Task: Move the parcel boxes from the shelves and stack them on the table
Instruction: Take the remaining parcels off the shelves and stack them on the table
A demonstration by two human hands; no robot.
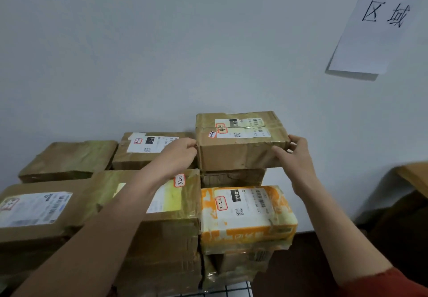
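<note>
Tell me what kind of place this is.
Probably a parcel sorting or pickup room. Taped cardboard parcels such as the brown box and the orange-and-white parcel carry shipping labels with handwritten codes, and a paper sign on the wall bears Chinese characters.

- Paper sign [379, 23] on wall [162, 41]: "区域" legible; the row above is cut by the frame edge.
- Top brown box [240, 141], shipping label: "010", white on black.
- Rear brown box [139, 150], label: "010".
- Orange-and-white box [247, 215], label: "010".
- Red-bordered handwritten stickers and fine label print: not legible.
</note>
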